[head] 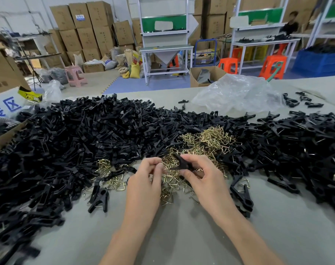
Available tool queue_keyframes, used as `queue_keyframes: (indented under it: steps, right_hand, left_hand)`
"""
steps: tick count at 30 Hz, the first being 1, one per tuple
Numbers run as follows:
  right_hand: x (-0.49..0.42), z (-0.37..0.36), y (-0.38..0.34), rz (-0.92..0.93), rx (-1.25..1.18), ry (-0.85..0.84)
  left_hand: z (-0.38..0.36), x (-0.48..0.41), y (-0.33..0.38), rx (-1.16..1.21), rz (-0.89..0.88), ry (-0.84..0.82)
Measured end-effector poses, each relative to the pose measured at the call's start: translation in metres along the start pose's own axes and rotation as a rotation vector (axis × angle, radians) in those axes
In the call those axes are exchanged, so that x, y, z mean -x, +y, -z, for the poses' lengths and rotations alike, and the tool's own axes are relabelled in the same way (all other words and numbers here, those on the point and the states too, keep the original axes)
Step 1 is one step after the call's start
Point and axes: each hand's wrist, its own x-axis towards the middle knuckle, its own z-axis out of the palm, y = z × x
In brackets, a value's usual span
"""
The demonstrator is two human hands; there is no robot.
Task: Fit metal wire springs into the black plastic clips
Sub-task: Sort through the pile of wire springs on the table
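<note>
My right hand (pixel 202 180) pinches a black plastic clip (pixel 183 163) between thumb and fingers, just above a heap of brass-coloured wire springs (pixel 206 140). My left hand (pixel 146 178) sits close beside it with its fingers curled, pinching a wire spring (pixel 167 165) at the clip's left side. A wide mound of loose black clip halves (pixel 82 134) covers the table's left and middle. More black clips (pixel 300 146) are piled on the right. Both hands hover over the springs near the table's centre.
Two assembled clips (pixel 99 196) lie left of my left hand, others (pixel 241 196) right of my right wrist. A crumpled clear plastic bag (pixel 237 92) lies at the table's far side. A cardboard box (pixel 4 138) stands at the left edge. Grey tabletop (pixel 182 236) shows near me.
</note>
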Motion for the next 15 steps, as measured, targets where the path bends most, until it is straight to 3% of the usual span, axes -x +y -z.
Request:
queue_keyframes:
  steps: [3,15]
  right_hand:
    - [0.0015,0.0003,0.0001,0.032,0.081,-0.031]
    - [0.0017,-0.0017,-0.0032,0.103,0.231,-0.052]
  left_hand:
    - [0.0014,-0.0023,0.0045,0.205,0.114,0.011]
    - [0.0033,-0.0062,0.0051,0.343,0.227,-0.071]
